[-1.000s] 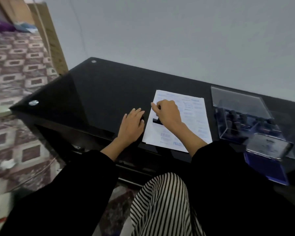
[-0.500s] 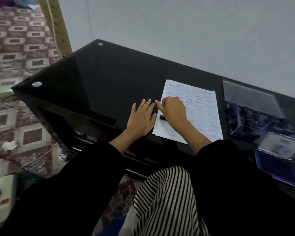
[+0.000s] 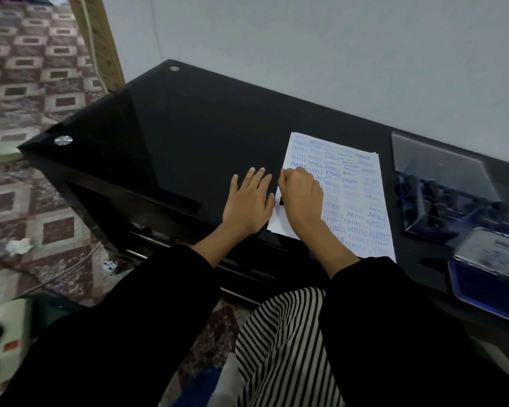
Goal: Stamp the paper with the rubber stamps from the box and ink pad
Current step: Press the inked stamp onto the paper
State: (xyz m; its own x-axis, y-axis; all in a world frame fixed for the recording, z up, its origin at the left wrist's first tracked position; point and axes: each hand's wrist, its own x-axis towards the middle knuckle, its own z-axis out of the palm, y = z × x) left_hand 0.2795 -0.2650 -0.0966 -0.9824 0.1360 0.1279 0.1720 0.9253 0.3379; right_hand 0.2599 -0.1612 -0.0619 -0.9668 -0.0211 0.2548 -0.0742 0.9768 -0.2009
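Nearest us, by the table's (image 3: 174, 142) right front edge, the ink pad (image 3: 488, 277) lies open. Our left hand (image 3: 249, 201) rests flat, fingers straight, just beside the paper (image 3: 362, 201). Our right hand (image 3: 301, 198) curls round a stamp (image 3: 281, 200), holding it down on the paper's left part. Farther right stands the box (image 3: 450, 198).

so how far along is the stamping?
Done: the paper already carries many blue imprints (SAMPLE, FRAGILE, AIR MAIL) over most of its face. In hand: the right hand presses a black stamp down near the paper's left edge; the left hand lies flat beside it. Left: little bare paper shows; other stamps sit in the clear box, ink pad open.
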